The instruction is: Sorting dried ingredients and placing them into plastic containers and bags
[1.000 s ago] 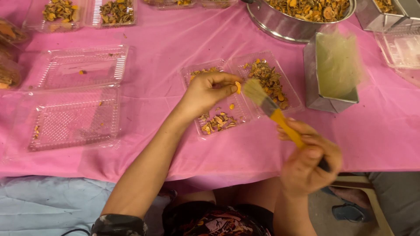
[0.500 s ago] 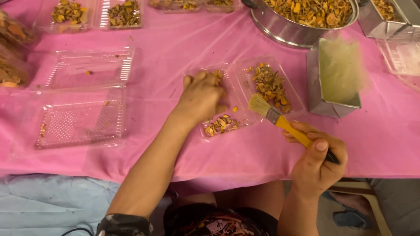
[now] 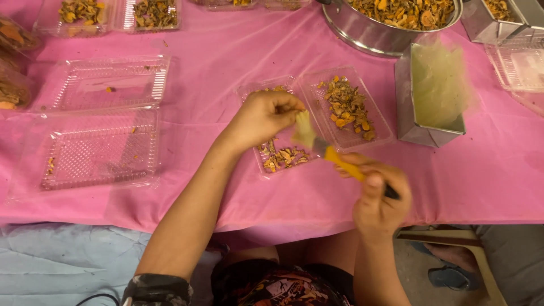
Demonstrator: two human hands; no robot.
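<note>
Head-camera footage is filled by a pink tablecloth (image 3: 226, 62), and at the centre of the frame an open clear plastic clamshell container (image 3: 323, 122) is seen, with dried orange-brown pieces (image 3: 347, 106) heaped in its right half and more scattered in its left. The left hand (image 3: 263, 118) is held over the left half of that container, its fingers curled together; whether something is pinched between them cannot be told, since the fingertips are hidden behind the knuckles. Just right of it, the pale bristles of a brush (image 3: 317, 144) are seen blurred and almost touching the left fingertips. The brush's yellow handle is clamped in the right hand (image 3: 378, 195), lower centre-right, with the fingers closed around it and the thumb laid along the top. To the right of the container a metal box (image 3: 436, 90) with a pale greenish filling is stood. At the upper edge a large steel bowl (image 3: 368, 34) of the same dried pieces is visible. Two empty clamshell trays (image 3: 105, 122) are laid at the left.
</note>
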